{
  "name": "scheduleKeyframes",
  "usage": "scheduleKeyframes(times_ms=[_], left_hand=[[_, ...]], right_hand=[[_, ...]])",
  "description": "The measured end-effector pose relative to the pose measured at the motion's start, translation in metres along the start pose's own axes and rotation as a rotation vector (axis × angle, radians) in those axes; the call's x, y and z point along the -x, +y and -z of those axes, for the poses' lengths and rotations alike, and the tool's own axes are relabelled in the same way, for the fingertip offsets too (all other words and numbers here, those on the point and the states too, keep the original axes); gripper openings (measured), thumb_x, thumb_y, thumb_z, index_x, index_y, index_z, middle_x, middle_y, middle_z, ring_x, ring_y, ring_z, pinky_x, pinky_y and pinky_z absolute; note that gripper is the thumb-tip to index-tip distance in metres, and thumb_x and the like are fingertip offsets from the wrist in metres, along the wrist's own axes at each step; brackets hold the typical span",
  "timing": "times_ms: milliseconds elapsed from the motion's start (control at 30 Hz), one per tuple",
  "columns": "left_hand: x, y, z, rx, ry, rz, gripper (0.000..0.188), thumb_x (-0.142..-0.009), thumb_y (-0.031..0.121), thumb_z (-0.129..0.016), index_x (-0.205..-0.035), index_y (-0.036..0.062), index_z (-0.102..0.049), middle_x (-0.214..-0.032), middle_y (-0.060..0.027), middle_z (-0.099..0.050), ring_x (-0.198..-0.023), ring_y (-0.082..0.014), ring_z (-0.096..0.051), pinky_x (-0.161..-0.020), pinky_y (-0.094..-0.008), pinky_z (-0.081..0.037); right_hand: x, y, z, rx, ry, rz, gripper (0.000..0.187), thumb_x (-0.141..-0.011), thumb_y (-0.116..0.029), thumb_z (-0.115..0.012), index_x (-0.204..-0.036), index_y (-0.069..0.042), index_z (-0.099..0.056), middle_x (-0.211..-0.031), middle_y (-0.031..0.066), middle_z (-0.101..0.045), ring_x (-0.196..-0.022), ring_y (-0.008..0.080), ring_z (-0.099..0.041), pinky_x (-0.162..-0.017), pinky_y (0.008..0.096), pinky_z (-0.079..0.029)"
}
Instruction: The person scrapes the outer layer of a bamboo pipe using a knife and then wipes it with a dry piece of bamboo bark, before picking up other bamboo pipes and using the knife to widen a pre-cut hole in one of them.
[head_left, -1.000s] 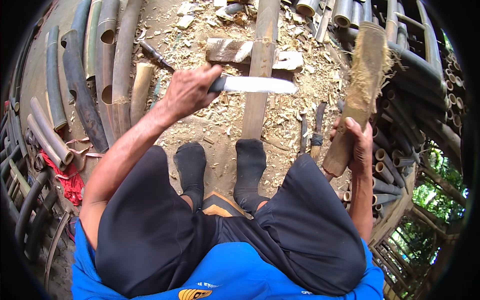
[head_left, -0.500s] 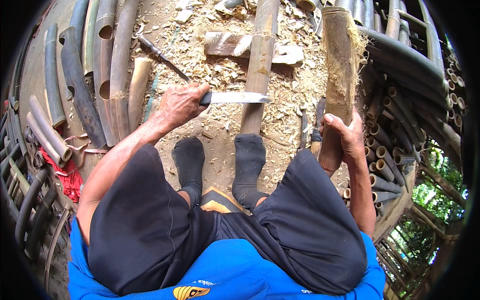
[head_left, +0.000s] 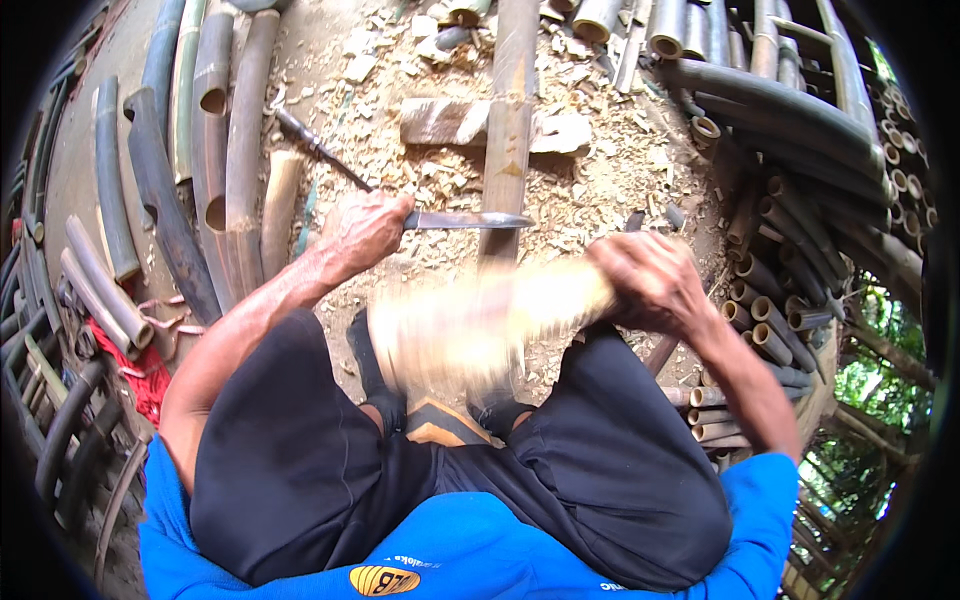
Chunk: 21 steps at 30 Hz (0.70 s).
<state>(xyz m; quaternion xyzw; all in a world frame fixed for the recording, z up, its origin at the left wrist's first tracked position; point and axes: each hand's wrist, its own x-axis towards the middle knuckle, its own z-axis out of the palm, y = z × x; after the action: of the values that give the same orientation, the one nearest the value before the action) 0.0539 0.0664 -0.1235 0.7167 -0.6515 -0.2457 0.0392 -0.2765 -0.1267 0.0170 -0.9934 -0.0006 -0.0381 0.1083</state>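
My left hand (head_left: pixel 365 235) is closed around the handle of a knife (head_left: pixel 470 220), its blade lying level and reaching across to the bamboo pole (head_left: pixel 508 130). In my right hand (head_left: pixel 650 280) I grip a thick bamboo piece (head_left: pixel 470 325). This piece stretches leftward over my shins and is smeared by motion; its wide pale end is toward the left. My fingers wrap around its narrower right part. Just beyond my left hand, a dark long-handled tool (head_left: pixel 312 140) lies on the ground; its near end meets the hand in view.
Wood shavings (head_left: pixel 440 180) cover the ground around the pole, which rests on a wooden block (head_left: pixel 440 122). Bamboo lengths (head_left: pixel 205 150) lie at the left, near a red cloth (head_left: pixel 130 370). Stacked bamboo tubes (head_left: pixel 770 320) stand at the right. My feet are behind the blurred bamboo.
My right hand has swung the bamboo piece from upright at the right to lying across in front of me. The knife stays in my left hand, its blade turned to look thinner.
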Motion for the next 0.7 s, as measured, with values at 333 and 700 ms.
scheduleKeyframes(times_ms=[333, 700], left_hand=[[0.002, 0.003, 0.011, -0.094, -0.005, 0.008, 0.01, -0.09, 0.013, -0.058, -0.093, 0.0054, -0.063, -0.081, -0.0183, -0.072, -0.074, -0.0365, -0.073, -0.064, -0.0484, -0.056], [0.006, 0.0, 0.0, -0.106, 0.011, 0.019, 0.008, -0.092, 0.012, -0.057, -0.092, 0.0049, -0.061, -0.079, -0.0175, -0.07, -0.072, -0.036, -0.072, -0.062, -0.049, -0.056]], right_hand=[[-0.033, 0.038, -0.044, 0.02, -0.026, 0.417, 0.024, -0.089, -0.027, -0.07, -0.096, -0.007, -0.06, -0.091, 0.0088, -0.065, -0.082, 0.0209, -0.066, -0.079, 0.04, -0.054], [-0.033, 0.067, -0.039, 0.186, -0.433, -0.12, 0.028, -0.095, -0.027, -0.067, -0.11, -0.005, -0.06, -0.096, 0.0114, -0.069, -0.09, 0.0224, -0.07, -0.077, 0.0395, -0.06]])
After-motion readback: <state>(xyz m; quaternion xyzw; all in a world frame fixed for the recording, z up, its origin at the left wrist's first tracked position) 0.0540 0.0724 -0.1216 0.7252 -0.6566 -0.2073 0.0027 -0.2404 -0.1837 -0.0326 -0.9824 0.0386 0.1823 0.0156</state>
